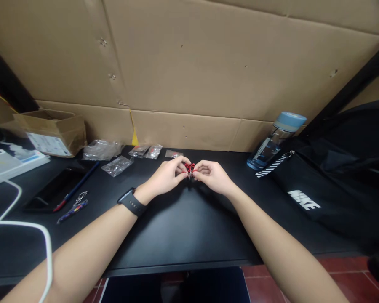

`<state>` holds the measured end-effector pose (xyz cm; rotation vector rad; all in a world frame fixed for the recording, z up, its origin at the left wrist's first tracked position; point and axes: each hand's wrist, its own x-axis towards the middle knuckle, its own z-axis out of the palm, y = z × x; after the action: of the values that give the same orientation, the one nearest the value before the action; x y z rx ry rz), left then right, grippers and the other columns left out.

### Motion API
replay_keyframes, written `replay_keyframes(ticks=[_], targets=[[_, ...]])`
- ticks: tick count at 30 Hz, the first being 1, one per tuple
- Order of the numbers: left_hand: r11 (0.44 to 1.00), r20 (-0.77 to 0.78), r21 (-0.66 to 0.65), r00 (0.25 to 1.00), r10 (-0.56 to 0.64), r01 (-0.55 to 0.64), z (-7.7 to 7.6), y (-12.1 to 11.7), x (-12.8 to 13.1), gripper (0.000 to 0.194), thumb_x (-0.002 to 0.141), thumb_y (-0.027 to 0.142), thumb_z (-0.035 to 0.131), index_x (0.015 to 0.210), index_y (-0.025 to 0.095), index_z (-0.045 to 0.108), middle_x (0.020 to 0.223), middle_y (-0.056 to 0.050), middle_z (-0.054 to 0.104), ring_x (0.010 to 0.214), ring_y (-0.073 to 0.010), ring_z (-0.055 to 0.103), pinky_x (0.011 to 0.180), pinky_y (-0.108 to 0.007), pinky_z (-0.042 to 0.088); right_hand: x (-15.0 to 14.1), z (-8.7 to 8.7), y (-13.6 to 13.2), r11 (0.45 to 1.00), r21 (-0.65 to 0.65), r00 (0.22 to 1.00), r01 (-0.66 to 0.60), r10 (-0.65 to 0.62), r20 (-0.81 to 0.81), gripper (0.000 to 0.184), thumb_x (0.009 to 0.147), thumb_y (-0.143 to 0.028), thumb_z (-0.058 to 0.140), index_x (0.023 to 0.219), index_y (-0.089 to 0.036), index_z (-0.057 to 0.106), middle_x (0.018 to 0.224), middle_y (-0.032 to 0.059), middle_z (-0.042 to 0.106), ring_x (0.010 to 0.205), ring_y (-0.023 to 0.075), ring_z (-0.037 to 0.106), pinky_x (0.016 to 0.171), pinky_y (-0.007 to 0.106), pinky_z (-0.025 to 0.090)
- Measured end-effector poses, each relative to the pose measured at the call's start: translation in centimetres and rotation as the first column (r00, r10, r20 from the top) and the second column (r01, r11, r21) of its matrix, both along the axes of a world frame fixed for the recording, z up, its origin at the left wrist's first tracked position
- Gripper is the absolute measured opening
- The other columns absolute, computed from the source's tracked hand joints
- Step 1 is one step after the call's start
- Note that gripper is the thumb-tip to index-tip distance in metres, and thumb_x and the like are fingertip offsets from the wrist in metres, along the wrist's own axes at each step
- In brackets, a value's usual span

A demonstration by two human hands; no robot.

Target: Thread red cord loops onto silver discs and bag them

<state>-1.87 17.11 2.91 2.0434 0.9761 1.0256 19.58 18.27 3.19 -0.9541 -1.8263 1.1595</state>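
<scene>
Both my hands meet over the middle of a black table [183,227]. My left hand [167,176], with a black watch [132,202] on the wrist, pinches one side of a small red and black object [189,168]. My right hand [212,174] pinches its other side, fingers curled. The object is too small to name. It is held just above the tabletop, near the back edge.
Several small clear plastic bags [116,165] lie at the back left, by a cardboard box [52,130]. A phone [55,189], a pen [77,187] and a keyring [73,209] lie left. White cable [34,229] crosses the left edge. A blue-capped bottle [276,141] and black bag [331,185] stand right.
</scene>
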Motion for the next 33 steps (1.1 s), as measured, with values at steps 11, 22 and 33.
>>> replay_keyframes(ticks=[11, 22, 33], targets=[[0.995, -0.144, 0.095, 0.989, 0.036, -0.022, -0.11, 0.03, -0.08, 0.022, 0.089, 0.014, 0.065, 0.107, 0.022, 0.073, 0.092, -0.001, 0.078, 0.081, -0.0141, 0.073, 0.078, -0.024, 0.055, 0.57, -0.51, 0.05, 0.99, 0.118, 0.973, -0.076, 0.048, 0.226, 0.015, 0.081, -0.026, 0.074, 0.091, -0.019, 0.065, 0.08, 0.0013, 0.068, 0.072, 0.014, 0.067, 0.072, 0.027, 0.057], [0.991, -0.172, 0.134, 0.984, 0.049, -0.026, -0.31, 0.13, -0.17, 0.019, 0.09, 0.014, 0.065, 0.106, 0.022, 0.072, 0.094, -0.001, 0.078, 0.083, -0.0147, 0.074, 0.077, -0.024, 0.053, 0.35, -0.44, -0.27, 0.997, 0.003, 0.984, -0.083, 0.082, 0.156, 0.054, 0.07, -0.038, 0.088, 0.107, -0.024, 0.051, 0.087, 0.0009, 0.072, 0.071, 0.015, 0.07, 0.069, 0.03, 0.061], [0.978, -0.208, 0.209, 0.977, 0.047, -0.003, -0.13, -0.23, 0.12, 0.024, 0.09, 0.012, 0.062, 0.11, 0.022, 0.071, 0.094, -0.003, 0.076, 0.084, -0.0173, 0.071, 0.077, -0.027, 0.052, 0.45, -0.43, -0.07, 0.99, 0.024, 0.967, -0.136, 0.128, 0.221, 0.047, 0.076, -0.038, 0.085, 0.114, -0.019, 0.065, 0.086, 0.0017, 0.069, 0.071, 0.0144, 0.068, 0.069, 0.027, 0.059]])
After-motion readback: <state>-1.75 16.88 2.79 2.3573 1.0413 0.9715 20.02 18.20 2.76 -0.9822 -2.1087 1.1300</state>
